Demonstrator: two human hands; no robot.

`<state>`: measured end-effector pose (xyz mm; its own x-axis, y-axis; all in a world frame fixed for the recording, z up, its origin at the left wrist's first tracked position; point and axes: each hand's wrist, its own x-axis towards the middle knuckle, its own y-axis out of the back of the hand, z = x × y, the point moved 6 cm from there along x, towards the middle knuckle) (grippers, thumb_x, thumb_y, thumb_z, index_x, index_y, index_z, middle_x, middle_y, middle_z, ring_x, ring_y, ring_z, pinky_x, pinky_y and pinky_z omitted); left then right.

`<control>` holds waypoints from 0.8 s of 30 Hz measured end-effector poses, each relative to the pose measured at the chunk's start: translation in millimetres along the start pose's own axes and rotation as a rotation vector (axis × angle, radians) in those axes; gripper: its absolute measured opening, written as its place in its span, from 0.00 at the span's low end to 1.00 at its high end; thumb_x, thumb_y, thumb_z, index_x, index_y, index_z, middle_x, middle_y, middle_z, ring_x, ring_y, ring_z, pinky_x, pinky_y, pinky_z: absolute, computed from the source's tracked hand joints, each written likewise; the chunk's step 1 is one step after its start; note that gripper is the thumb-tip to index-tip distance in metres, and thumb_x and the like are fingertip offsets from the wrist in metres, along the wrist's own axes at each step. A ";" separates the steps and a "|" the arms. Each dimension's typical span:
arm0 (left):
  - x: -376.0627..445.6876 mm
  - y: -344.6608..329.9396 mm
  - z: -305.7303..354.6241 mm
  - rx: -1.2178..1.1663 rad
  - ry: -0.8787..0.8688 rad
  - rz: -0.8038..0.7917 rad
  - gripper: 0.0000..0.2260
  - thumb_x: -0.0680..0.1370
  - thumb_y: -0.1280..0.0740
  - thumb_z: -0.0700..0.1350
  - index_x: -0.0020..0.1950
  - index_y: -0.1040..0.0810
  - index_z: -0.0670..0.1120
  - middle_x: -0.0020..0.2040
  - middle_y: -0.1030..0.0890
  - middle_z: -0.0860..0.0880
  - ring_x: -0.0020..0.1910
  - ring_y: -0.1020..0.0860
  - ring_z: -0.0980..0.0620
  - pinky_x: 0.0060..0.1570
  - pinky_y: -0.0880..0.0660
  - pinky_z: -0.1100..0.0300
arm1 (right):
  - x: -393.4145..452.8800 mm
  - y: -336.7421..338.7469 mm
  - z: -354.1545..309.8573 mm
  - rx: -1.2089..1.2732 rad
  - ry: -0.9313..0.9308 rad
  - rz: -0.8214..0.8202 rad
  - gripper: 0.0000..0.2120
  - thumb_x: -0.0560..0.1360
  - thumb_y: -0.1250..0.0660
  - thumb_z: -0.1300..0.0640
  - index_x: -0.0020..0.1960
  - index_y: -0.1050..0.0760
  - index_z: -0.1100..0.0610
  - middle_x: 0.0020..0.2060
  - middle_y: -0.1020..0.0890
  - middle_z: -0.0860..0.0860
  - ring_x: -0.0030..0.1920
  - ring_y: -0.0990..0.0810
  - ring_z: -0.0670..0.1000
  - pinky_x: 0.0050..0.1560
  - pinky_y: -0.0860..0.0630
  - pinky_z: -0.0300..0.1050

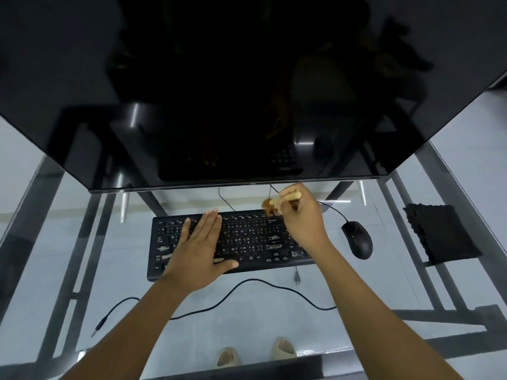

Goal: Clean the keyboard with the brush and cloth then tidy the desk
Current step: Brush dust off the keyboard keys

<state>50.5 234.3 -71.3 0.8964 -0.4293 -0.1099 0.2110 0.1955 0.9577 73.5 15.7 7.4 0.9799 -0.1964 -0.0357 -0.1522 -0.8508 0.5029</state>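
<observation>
Nearest the person, a loose black cable snakes across the glass desk, its jack end lying bare at the front left. A forearm dragged back over it could likely sweep it off the edge, or tug whatever it still joins.

Just beyond lies the black keyboard. The left hand rests flat on its left half, fingers straight and together, thumb spread toward the front edge, gripping nothing. Its weight probably keeps the board from sliding on the smooth glass; if it lifts, the brush strokes may push the keyboard toward the monitor stand.

Farther back, the right hand is bent at the wrist over the top right rows, fingers curled round the pale handle of the brush. The brown bristles point down at the function keys, blurred. Dust flicked from there could land on the glass or under the monitor, which hangs close above the knuckles and might get knocked.

The mouse sits just right of the keyboard; the dark folded cloth lies well apart at the desk's right, untouched.
</observation>
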 end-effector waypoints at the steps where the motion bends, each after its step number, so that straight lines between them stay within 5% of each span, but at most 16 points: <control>1: -4.2 0.9 -3.8 -0.011 0.012 0.009 0.47 0.70 0.51 0.73 0.79 0.54 0.44 0.79 0.57 0.50 0.76 0.63 0.56 0.75 0.62 0.46 | -0.9 -5.9 -1.6 0.032 -0.017 -0.076 0.06 0.78 0.37 0.65 0.46 0.26 0.55 0.39 0.17 0.53 0.40 0.15 0.52 0.48 0.18 0.50; 4: -21.4 5.1 -15.5 -0.082 0.062 0.070 0.45 0.72 0.50 0.72 0.79 0.53 0.44 0.79 0.56 0.52 0.76 0.62 0.58 0.75 0.61 0.49 | -11.8 -30.3 -5.5 -0.074 -0.017 -0.341 0.02 0.77 0.36 0.65 0.48 0.25 0.60 0.36 0.17 0.52 0.36 0.16 0.46 0.43 0.17 0.48; 7: -41.3 4.5 -26.5 -0.124 0.121 0.130 0.44 0.72 0.51 0.72 0.79 0.51 0.44 0.79 0.54 0.51 0.76 0.62 0.59 0.75 0.60 0.50 | -9.0 -20.6 -10.4 -0.136 0.055 -0.053 0.04 0.77 0.36 0.64 0.46 0.26 0.57 0.39 0.18 0.50 0.37 0.18 0.43 0.38 0.23 0.32; 9: -51.9 0.1 -33.8 -0.119 0.143 0.156 0.44 0.73 0.52 0.73 0.78 0.48 0.43 0.79 0.52 0.50 0.77 0.60 0.58 0.75 0.57 0.48 | -9.8 -23.5 -12.2 -0.016 0.040 -0.069 0.04 0.78 0.36 0.64 0.46 0.26 0.57 0.38 0.17 0.51 0.38 0.16 0.47 0.40 0.21 0.35; 12: -61.8 -8.7 -44.0 -0.090 0.154 0.154 0.43 0.74 0.50 0.71 0.77 0.44 0.41 0.79 0.49 0.48 0.77 0.57 0.55 0.76 0.55 0.47 | -18.3 -50.9 -12.6 -0.113 0.035 -0.307 0.03 0.78 0.36 0.64 0.47 0.26 0.58 0.38 0.17 0.53 0.39 0.16 0.50 0.42 0.18 0.42; 16: -66.7 -14.4 -38.2 -0.024 0.070 0.146 0.38 0.76 0.47 0.68 0.76 0.40 0.41 0.78 0.44 0.46 0.78 0.50 0.50 0.74 0.54 0.47 | -15.1 -47.6 -24.7 -0.131 0.181 -0.005 0.03 0.78 0.36 0.62 0.47 0.26 0.55 0.43 0.19 0.52 0.42 0.18 0.50 0.42 0.20 0.43; 20: -70.4 -24.1 -29.0 0.027 0.017 0.114 0.36 0.77 0.46 0.66 0.75 0.39 0.41 0.77 0.41 0.45 0.77 0.48 0.50 0.72 0.51 0.43 | -23.1 -76.7 -23.5 -0.098 0.061 -0.265 0.01 0.79 0.36 0.61 0.48 0.26 0.58 0.37 0.18 0.52 0.38 0.16 0.49 0.41 0.18 0.42; 24: -72.3 -25.1 -29.0 0.074 0.041 0.104 0.34 0.78 0.47 0.65 0.75 0.37 0.41 0.77 0.39 0.45 0.77 0.44 0.49 0.72 0.51 0.42 | -21.4 -73.1 -36.9 -0.102 0.156 -0.058 0.01 0.79 0.36 0.59 0.49 0.27 0.54 0.41 0.18 0.52 0.41 0.17 0.49 0.44 0.18 0.47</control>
<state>-8.3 286.1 -95.2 0.9274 -0.3737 -0.0185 0.0882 0.1703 0.9814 68.4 100.1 3.2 0.9959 -0.0641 0.0631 -0.0891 -0.8029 0.5894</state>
